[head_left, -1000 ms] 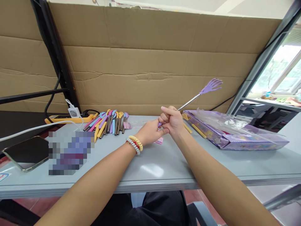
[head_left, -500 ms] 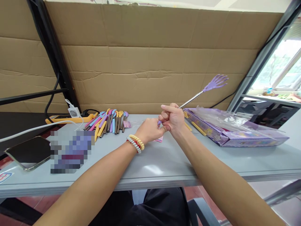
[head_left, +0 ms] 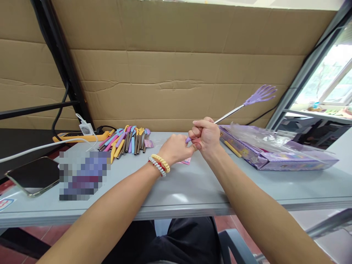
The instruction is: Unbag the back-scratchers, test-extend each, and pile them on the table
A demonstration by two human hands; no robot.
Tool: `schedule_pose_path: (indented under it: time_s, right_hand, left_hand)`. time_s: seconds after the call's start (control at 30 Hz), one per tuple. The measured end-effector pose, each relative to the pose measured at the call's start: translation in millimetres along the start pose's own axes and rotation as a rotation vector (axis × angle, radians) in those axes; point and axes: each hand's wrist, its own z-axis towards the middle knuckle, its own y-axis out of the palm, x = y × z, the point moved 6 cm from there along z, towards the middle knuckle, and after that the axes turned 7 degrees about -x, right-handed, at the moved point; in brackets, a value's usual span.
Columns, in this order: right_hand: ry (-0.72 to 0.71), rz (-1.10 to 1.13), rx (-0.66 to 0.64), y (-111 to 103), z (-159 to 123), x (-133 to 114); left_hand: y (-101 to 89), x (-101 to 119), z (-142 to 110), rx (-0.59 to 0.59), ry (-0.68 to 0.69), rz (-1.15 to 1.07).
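My right hand is wrapped round a purple-handled back scratcher. Its silver rod slants up to the right and ends in a purple hand-shaped head. Close against the right fist, my left hand is closed at the purple handle end, its fingers partly hidden. Below the hands a pink tag shows in part; whether it is attached to the scratcher I cannot tell. Left of my hands lies a row of several shortened back scratchers in purple, yellow, blue and pink.
At the right lies a purple box with clear plastic film on top, a yellow handle beside it. A phone, a pixelated item and a yellow power strip with a white cable are at the left. Cardboard stands behind the table.
Both hands have shifted slightly right with the back scratcher, whose head has moved right. A bit more of the purple handle end shows between the hands. The view has tilted slightly.
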Motion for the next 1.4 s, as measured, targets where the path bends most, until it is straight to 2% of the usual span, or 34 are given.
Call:
schedule_pose_path:
  time_s: [0.4, 0.77, 0.87, 1.03, 1.2, 1.27, 1.4]
  right_hand:
    - [0.012, -0.025, 0.025, 1.7, 3.8, 2.4]
    - [0.006, -0.004, 0.069, -0.2, 5.8, -0.4]
    - [0.004, 0.019, 0.024, -1.3, 8.4, 0.0]
    - [0.017, 0.119, -0.135, -0.4, 10.4, 7.5]
    - [0.133, 0.093, -0.339, 10.4, 5.5, 25.3]
    - [0.103, 0.073, -0.353, 12.1, 3.8, 25.8]
    - [0.038, 0.062, -0.268, 10.1, 2.1, 20.9]
  left_hand:
    - [-0.9, -3.7, -1.5, 0.002, -0.030, -0.017]
    - [-3.9, -8.6, -1.7, 0.002, -0.125, -0.086]
    - [-3.1, -9.7, -0.9, 0.007, -0.123, -0.058]
    - [1.7, -17.7, 2.2, 0.012, -0.069, -0.032]
    - [0.3, -23.9, -0.3, 0.030, -0.011, -0.095]
    - [0.3, -22.7, -1.7, 0.020, 0.010, -0.101]
    - [1.2, -17.8, -2.3, 0.032, 0.035, -0.062]
